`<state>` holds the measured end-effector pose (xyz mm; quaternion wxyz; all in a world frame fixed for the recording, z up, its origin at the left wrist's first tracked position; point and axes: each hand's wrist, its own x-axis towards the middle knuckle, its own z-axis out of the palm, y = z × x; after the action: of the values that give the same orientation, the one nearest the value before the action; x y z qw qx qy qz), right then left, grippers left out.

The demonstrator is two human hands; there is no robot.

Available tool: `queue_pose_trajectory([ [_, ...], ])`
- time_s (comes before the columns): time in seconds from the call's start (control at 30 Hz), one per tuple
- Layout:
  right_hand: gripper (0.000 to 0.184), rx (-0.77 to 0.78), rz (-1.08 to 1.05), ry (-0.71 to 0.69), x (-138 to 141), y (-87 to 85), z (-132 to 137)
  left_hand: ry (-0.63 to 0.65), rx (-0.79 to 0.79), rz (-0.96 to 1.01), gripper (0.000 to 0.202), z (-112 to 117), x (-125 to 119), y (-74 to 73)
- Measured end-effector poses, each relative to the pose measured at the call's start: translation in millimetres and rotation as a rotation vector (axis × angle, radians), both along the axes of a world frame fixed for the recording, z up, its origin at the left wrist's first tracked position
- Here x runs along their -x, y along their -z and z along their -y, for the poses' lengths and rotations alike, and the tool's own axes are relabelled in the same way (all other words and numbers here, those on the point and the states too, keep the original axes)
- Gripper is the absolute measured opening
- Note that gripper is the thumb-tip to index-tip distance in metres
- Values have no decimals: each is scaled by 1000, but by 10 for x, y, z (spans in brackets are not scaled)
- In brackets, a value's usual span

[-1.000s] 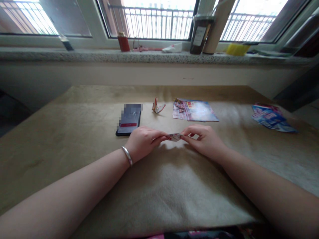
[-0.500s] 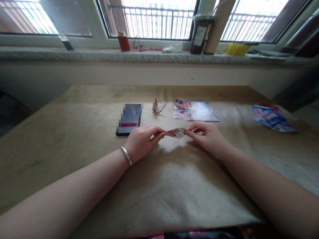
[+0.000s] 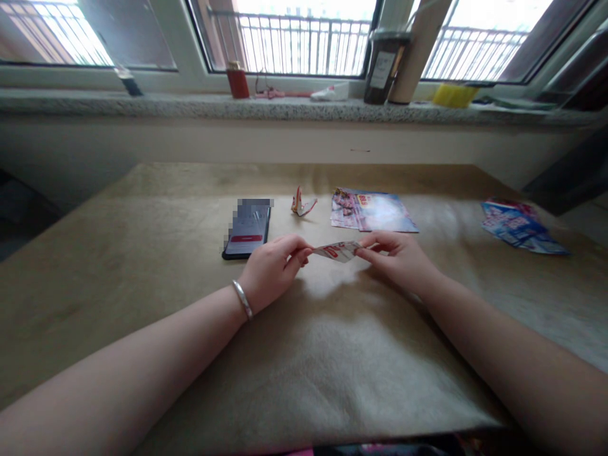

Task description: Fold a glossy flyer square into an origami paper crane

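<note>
Over the table [image 3: 304,361], folded paper [image 3: 339,251] stretches left-right, seemingly narrowing leftward.

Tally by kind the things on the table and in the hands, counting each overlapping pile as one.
Phones: 1, the dark phone
Separate paper pieces: 2, the folded paper and the held paper between the left hand and right hand
Piles of printed pieces: 2, the central pile and the far-right pile
Total: 5

Left hand [image 3: 272,268] and right hand [image 3: 401,258] have drawn apart, baring more folded paper [image 3: 339,251].
</note>
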<state>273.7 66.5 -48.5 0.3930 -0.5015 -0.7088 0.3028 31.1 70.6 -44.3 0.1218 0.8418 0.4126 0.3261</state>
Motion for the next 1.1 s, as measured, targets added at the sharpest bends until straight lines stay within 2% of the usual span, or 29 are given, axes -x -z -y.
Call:
queue_pose_trajectory([
  [0.13,23,56,-58,4,-9,19,-16,38,41,57,18,3,4,-1],
  [0.27,25,89,-117,-25,-45,67,-57,46,12,90,14,-12,11,9],
  [0.5,25,123,-115,-3,-45,66,-50,-89,-74,-123,16,27,-5,-4],
  [0.67,24,118,-81,-7,-28,35,-35,-52,-166,-195,12,62,-23,-18],
  [0.9,25,104,-166,-53,-30,75,-47,78,-195,33,11,65,-20,-19],
  [1.1,20,96,-278,-54,-17,88,-54,154,-53,279,7,70,-3,-16],
])
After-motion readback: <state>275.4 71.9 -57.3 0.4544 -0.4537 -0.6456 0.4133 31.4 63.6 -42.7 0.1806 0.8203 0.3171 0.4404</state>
